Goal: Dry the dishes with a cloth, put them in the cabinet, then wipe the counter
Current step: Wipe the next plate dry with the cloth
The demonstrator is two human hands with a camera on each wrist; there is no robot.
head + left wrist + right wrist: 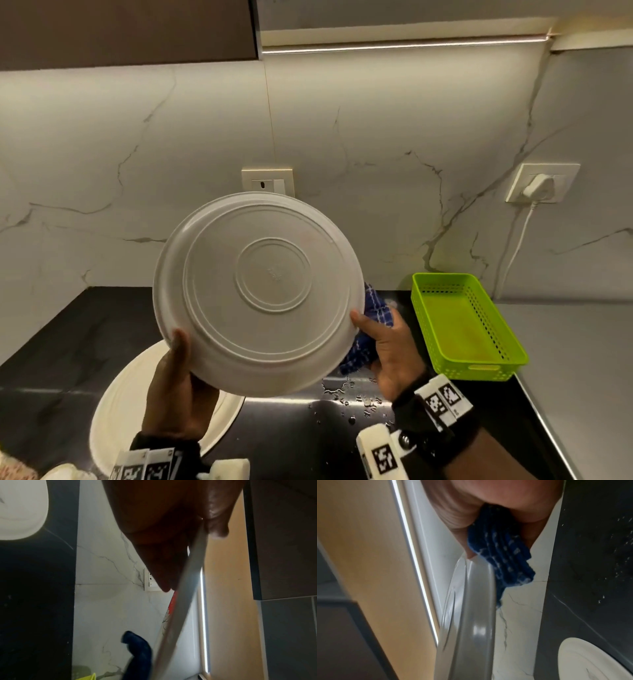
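Note:
I hold a grey plate (pixel 260 291) tilted upright above the counter, its ringed underside facing me. My left hand (pixel 178 380) grips its lower left rim, thumb on the back. My right hand (pixel 387 346) pinches the right rim with the thumb on the back, and it presses a blue patterned cloth (pixel 373 318) against the hidden front face. The left wrist view shows the plate (pixel 181 596) edge-on between thumb and fingers, with the cloth (pixel 139 653) beyond. In the right wrist view the cloth (pixel 501 555) is bunched under my palm against the plate (pixel 474 608).
A white plate (pixel 130 401) lies upside down on the black counter (pixel 68 342) below my left hand. Water drops (pixel 346 397) dot the counter near my right wrist. A green perforated basket (pixel 462 322) stands at the right. Wall sockets and a brown upper cabinet (pixel 126 31) are behind.

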